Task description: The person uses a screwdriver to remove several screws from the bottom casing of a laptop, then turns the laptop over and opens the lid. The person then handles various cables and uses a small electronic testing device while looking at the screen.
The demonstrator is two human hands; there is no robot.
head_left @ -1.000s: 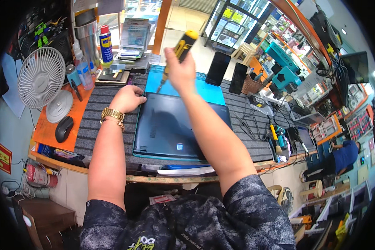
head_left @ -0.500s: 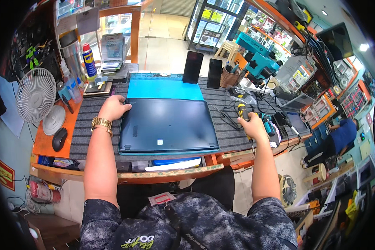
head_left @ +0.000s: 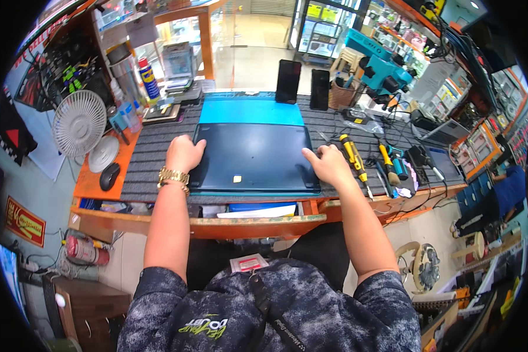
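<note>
A dark closed laptop (head_left: 252, 149), underside up, lies on a ribbed grey mat (head_left: 146, 158), in front of a bright blue panel (head_left: 246, 110). My left hand (head_left: 183, 154) grips its left edge, fingers curled and thumb at the corner. My right hand (head_left: 327, 163) holds its right edge, thumb toward the casing and fingertips partly hidden. Just right of that hand lies a yellow-and-black screwdriver (head_left: 353, 157), beside another yellow-handled tool (head_left: 387, 160) and a teal tool (head_left: 397, 162).
A white fan (head_left: 79, 123), black mouse (head_left: 110, 176) and spray can (head_left: 149, 82) are at left. Two phones (head_left: 288, 81) stand at the back, near a pen basket (head_left: 341, 94) and teal microscope (head_left: 381, 70). Cables lie right. A person (head_left: 507, 193) in blue is at far right.
My right hand has come down from above the laptop's far left corner to its right edge, letting go of the screwdriver, now lying on the mat. My left hand stays at the left edge.
</note>
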